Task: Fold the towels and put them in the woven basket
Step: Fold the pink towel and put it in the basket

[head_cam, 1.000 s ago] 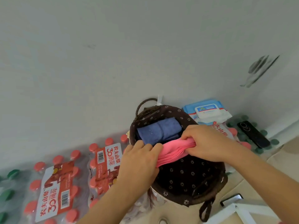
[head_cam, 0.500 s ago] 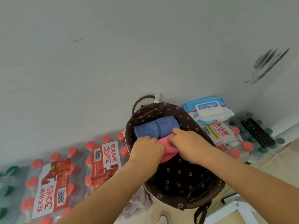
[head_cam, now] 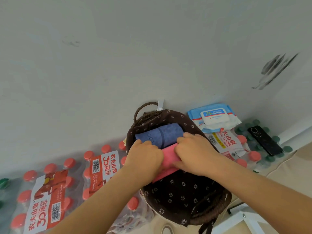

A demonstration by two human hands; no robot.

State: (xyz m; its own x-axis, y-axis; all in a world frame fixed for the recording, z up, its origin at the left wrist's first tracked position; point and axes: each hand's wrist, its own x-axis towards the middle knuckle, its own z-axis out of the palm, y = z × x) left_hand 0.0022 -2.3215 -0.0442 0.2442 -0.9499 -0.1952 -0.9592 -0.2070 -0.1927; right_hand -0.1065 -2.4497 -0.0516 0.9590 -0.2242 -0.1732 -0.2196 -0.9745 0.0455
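A pale grey wall [head_cam: 118, 65] rises behind the woven basket [head_cam: 217, 206], which stands against its foot, one looped handle [head_cam: 143, 107] at the far rim beside a small white hook [head_cam: 160, 104]. Left of the basket lie shrink-wrapped packs of red-capped water bottles [head_cam: 42, 200]; right of it sits another such pack [head_cam: 226, 142], and on that pack's far end rests a blue-and-white packet of wet wipes [head_cam: 214, 117]. Farther right of the basket, a dark phone [head_cam: 265, 142] lies on green bottle caps. A person reaches into the basket with both arms, and the forearms hide its near-left rim. The left hand [head_cam: 145, 162] and right hand [head_cam: 194, 152] each have their fingers curled over an end of the folded pink towel [head_cam: 169, 155], gripping it and covering most of it. The pink towel lies inside the basket's dark flowered lining, pressed against the near side of the folded blue towel [head_cam: 162, 135], which fills the basket's far end. A second ago the pink towel was held stretched across the basket's mouth, clear of the blue one; since then the hands have drawn together and sunk into the basket, bunching it shorter.
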